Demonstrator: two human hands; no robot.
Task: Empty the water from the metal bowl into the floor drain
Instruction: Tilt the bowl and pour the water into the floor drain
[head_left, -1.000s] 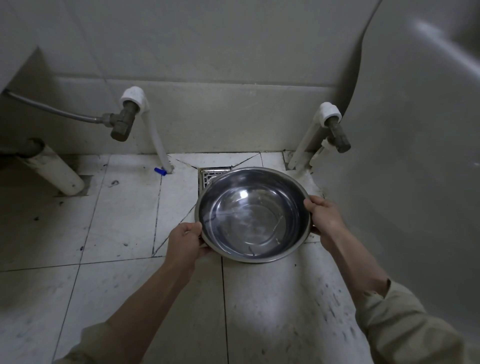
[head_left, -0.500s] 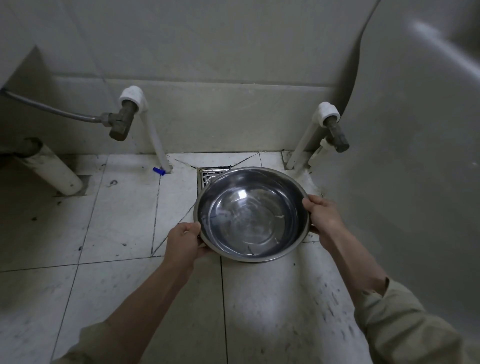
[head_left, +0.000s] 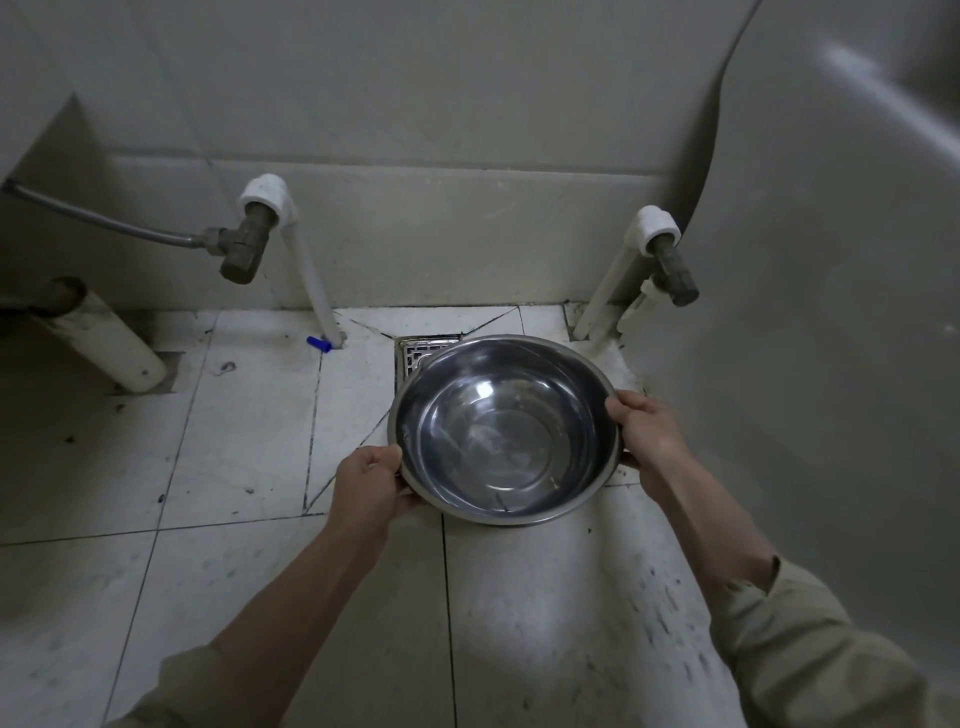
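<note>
A shiny metal bowl (head_left: 503, 430) hangs above the tiled floor, roughly level, with a shallow pool of water in its bottom. My left hand (head_left: 370, 483) grips its near-left rim. My right hand (head_left: 648, 432) grips the right rim. The square metal floor drain (head_left: 418, 355) lies just beyond the bowl; only its far-left corner shows, the rest is hidden under the bowl.
A white pipe with a brass valve (head_left: 244, 248) rises left of the drain, another valve (head_left: 672, 273) to the right. A thick white drainpipe (head_left: 106, 343) slants at far left. A large pale curved fixture (head_left: 831, 312) fills the right side. A small blue cap (head_left: 318, 343) lies by the left pipe.
The bowl and both hands have shifted very slightly to the left; the water in the bowl ripples. Nothing else has changed.
</note>
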